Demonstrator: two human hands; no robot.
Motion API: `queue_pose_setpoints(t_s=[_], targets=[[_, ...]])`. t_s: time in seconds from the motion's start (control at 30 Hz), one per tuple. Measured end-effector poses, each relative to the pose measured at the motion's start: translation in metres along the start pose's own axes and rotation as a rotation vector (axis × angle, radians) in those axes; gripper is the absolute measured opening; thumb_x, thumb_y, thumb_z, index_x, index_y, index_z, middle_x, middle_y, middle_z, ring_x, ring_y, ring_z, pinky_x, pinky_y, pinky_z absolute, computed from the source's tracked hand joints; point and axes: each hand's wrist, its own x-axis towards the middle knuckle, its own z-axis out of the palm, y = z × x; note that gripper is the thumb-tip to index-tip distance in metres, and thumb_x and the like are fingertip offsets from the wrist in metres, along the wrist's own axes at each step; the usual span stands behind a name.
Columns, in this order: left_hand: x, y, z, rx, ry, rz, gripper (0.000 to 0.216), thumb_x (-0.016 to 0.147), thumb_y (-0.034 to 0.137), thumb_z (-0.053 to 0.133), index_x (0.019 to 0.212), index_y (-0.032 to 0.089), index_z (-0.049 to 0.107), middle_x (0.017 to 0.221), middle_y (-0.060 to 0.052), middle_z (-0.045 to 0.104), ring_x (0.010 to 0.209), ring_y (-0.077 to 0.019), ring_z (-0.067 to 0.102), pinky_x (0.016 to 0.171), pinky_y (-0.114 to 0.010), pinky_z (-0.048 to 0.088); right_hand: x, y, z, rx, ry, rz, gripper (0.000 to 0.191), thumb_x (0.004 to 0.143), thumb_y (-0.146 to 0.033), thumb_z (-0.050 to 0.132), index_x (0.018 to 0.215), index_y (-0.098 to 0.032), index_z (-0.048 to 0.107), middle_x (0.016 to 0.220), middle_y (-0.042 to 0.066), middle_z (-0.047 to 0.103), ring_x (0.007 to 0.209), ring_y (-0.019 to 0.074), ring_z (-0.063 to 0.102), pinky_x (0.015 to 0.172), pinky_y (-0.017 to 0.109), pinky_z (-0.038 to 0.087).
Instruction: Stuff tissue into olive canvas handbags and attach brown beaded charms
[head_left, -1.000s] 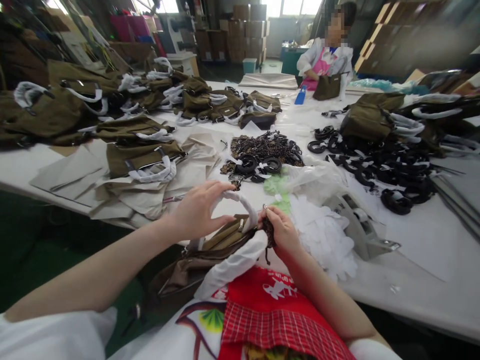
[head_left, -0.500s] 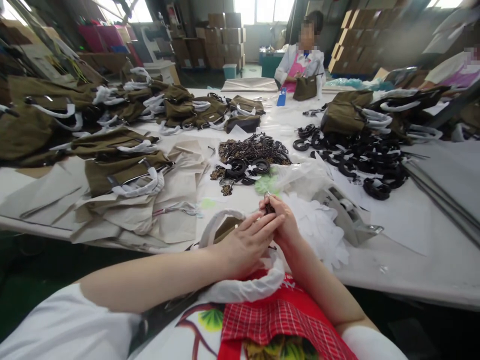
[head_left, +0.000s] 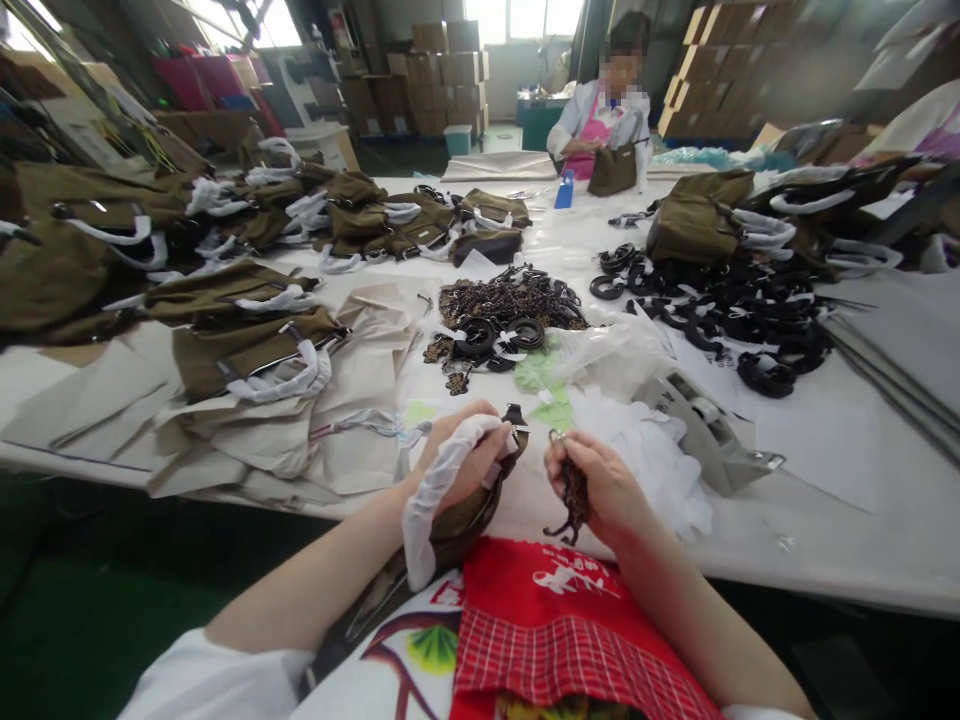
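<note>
My left hand (head_left: pixel 469 462) is closed on an olive handbag (head_left: pixel 466 515) near its top edge, beside a dark tab. A white-wrapped handle (head_left: pixel 441 490) of the bag arches over that hand and hides part of it. The bag leans against my front at the table edge. In my right hand (head_left: pixel 600 485), closed and a little to the right of the bag, is a brown patterned charm (head_left: pixel 574 495). Its metal clasp sticks up above my fingers and its dark ends hang below. A gap separates the charm from the bag.
Ahead lies a heap of similar charms (head_left: pixel 517 298) with coiled black straps (head_left: pixel 474 338). Olive bags (head_left: pixel 255 350) lie on the left and far right. A grey tape dispenser (head_left: pixel 701 430) stands right of my right hand, beside white paper pieces (head_left: pixel 652 445). A co-worker (head_left: pixel 600 125) stands across the table.
My hands were together around the charm and have moved apart. My left hand has taken hold of the bag's top edge and tilted it up; my right hand keeps the charm.
</note>
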Motion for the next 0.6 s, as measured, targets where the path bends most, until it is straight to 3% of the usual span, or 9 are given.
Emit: queue_pose_setpoints(t_s=[0.1,0.2,0.33,0.47,0.6], targets=[[-0.003,-0.004,0.003,-0.064,0.157,-0.085,0.023,0.09,0.039,0.052,0.093,0.02,0.064,0.068,0.002,0.067,0.059,-0.012,0.062,0.056,-0.022,0.049,-0.011,0.012,0.016,0.042,-0.154,0.213,0.026,0.081,-0.039,0.066,0.073,-0.016,0.056,0.063,-0.001,0.06,0.048,0.0074,0.051,0.045,0.017,0.037],[-0.006,-0.002,0.002,-0.038,0.265,-0.076,0.028,0.088,0.038,0.057,0.107,0.021,0.069,0.081,0.0,0.074,0.069,-0.0129,0.067,0.068,-0.023,0.054,-0.011,0.018,0.027,0.087,-0.187,0.339,0.028,0.078,-0.039,0.069,0.072,-0.015,0.056,0.061,-0.001,0.059,0.046,0.0067,0.052,0.043,0.017,0.035],[-0.01,0.004,-0.001,0.019,0.294,0.021,0.024,0.089,0.037,0.058,0.092,0.021,0.075,0.09,-0.003,0.077,0.078,-0.0147,0.07,0.077,-0.025,0.056,-0.006,0.017,0.034,0.135,-0.178,0.502,0.024,0.077,-0.035,0.066,0.072,-0.014,0.055,0.057,-0.002,0.059,0.041,0.0056,0.049,0.038,0.015,0.031],[-0.012,0.009,0.0,0.005,0.29,-0.005,0.02,0.087,0.034,0.06,0.084,0.021,0.075,0.079,-0.002,0.076,0.066,-0.0134,0.068,0.065,-0.023,0.056,-0.001,0.014,0.038,0.145,-0.149,0.6,0.014,0.08,-0.025,0.058,0.072,-0.014,0.054,0.054,-0.002,0.058,0.038,0.0048,0.047,0.037,0.014,0.031],[-0.014,0.013,0.002,0.021,0.296,-0.003,0.017,0.085,0.033,0.064,0.083,0.02,0.074,0.073,0.0,0.074,0.061,-0.0118,0.066,0.062,-0.021,0.054,0.004,0.016,0.039,0.1,-0.133,0.68,0.011,0.081,-0.018,0.051,0.071,-0.014,0.055,0.052,-0.002,0.056,0.036,0.0047,0.045,0.036,0.013,0.031]])
